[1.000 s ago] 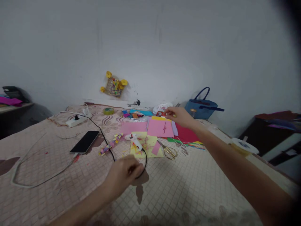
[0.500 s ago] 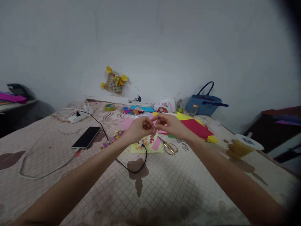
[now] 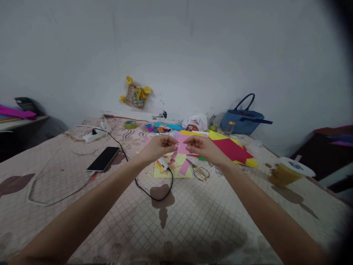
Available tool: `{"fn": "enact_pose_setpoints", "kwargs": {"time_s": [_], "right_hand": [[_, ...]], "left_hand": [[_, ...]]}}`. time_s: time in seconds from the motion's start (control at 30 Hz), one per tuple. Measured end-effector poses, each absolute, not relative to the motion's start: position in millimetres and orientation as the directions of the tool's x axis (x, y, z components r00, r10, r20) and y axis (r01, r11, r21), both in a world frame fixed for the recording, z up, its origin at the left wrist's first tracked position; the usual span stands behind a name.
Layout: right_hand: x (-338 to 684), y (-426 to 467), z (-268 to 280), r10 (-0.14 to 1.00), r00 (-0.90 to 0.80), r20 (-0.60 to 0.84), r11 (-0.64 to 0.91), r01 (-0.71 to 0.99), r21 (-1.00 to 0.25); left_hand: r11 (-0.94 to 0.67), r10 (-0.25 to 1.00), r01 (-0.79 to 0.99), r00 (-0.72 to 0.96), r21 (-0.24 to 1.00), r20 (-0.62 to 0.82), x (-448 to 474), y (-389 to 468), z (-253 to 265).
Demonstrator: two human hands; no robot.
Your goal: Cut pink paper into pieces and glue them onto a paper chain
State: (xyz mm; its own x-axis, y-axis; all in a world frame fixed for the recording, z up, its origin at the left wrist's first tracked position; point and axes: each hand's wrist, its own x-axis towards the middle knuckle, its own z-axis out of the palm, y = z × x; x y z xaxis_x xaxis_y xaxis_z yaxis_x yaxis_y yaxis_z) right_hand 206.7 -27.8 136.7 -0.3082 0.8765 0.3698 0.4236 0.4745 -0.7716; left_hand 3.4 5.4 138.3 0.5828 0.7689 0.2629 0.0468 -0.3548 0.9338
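Observation:
My left hand (image 3: 162, 145) is raised over the papers, thumb and fingertips pinched on a small pale loop (image 3: 178, 145), thin like string or a curled paper strip. Facing it across a narrow gap, my right hand (image 3: 202, 145) has bent fingers, with the thumb slightly apart and nothing visible between them. Below the hands lie a pale yellow sheet (image 3: 158, 173) and a pink paper strip (image 3: 184, 167). A white-tipped tool on a black cord (image 3: 163, 163) rests on the sheet. Gold-handled scissors (image 3: 200, 173) lie nearest my right hand, beside white string (image 3: 215, 170).
Red paper (image 3: 230, 149) and yellow sheets lie to the right, with a lidded plastic tub (image 3: 286, 175) beyond. A phone (image 3: 103, 159) on its cable and a power strip (image 3: 93, 136) are at left. A blue bag (image 3: 241, 123) stands by the wall.
My hands have moved apart, leaving a gap between the fingertips. The pale loop now shows at my left fingertips. The whole view has shifted slightly.

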Motion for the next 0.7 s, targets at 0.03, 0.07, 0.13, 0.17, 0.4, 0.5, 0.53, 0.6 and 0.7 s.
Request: {"fn": "enact_pose_setpoints", "kwargs": {"time_s": [0.03, 0.07, 0.13, 0.17, 0.4, 0.5, 0.53, 0.6, 0.7], "right_hand": [[207.1, -27.8, 133.5, 0.872, -0.303, 0.385, 0.488, 0.478, -0.73], [207.3, -28.0, 130.5, 0.865, -0.286, 0.412, 0.5, 0.553, -0.666], [207.6, -28.7, 125.3, 0.844, -0.216, 0.491, 0.476, 0.723, -0.5], [207.9, -29.0, 123.1, 0.833, -0.183, 0.522, 0.442, 0.788, -0.429], [202.1, -31.4, 107.5, 0.805, -0.258, 0.535, 0.573, 0.573, -0.586], [188.5, -31.6, 100.2, 0.862, -0.178, 0.475, 0.507, 0.276, -0.817], [183.5, -31.1, 98.2, 0.878, -0.165, 0.449, 0.474, 0.174, -0.863], [174.7, -29.6, 95.4, 0.902, -0.159, 0.402, 0.404, -0.023, -0.915], [166.5, -27.0, 94.0, 0.931, -0.183, 0.314, 0.267, -0.244, -0.932]], "left_hand": [[-0.355, 0.769, 0.044, 0.581, 0.934, 0.265, 3.0, 5.6, 138.7], [-0.357, 0.77, 0.041, 0.578, 0.933, 0.269, 2.7, 5.8, 138.9], [-0.367, 0.769, 0.039, 0.574, 0.93, 0.279, 2.3, 6.1, 139.2], [-0.372, 0.769, 0.041, 0.573, 0.927, 0.283, 2.1, 6.1, 139.3], [-0.482, 0.767, 0.134, 0.541, 0.866, 0.344, 3.2, 5.4, 139.2], [-0.499, 0.768, 0.114, 0.518, 0.859, 0.377, 4.9, 5.7, 136.3], [-0.484, 0.773, 0.098, 0.514, 0.869, 0.372, 5.4, 5.9, 134.9], [-0.448, 0.783, 0.065, 0.509, 0.891, 0.357, 6.4, 6.3, 132.1], [-0.39, 0.796, 0.023, 0.51, 0.92, 0.325, 7.3, 7.5, 128.0]]}}
